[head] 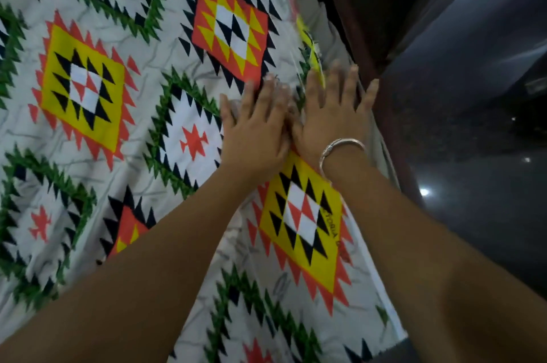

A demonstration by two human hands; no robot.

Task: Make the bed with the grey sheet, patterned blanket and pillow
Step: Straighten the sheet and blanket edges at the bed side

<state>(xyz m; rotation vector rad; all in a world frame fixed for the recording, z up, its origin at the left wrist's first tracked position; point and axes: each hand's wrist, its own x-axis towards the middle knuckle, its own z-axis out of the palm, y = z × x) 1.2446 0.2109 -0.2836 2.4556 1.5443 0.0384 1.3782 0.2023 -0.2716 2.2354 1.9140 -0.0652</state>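
Two bare forearms reach in from the lower edge, the right wrist wearing a silver metal bangle. Along the right side runs a dark brown wooden bed rail, with dark glossy speckled floor beyond it. Nothing lies on the white blanket patterned with yellow, orange, green and black diamonds, which is spread flat beneath both hands. The left hand and right hand press on it side by side, thumbs touching, fingers straight and spread, close to its right edge beside the rail.
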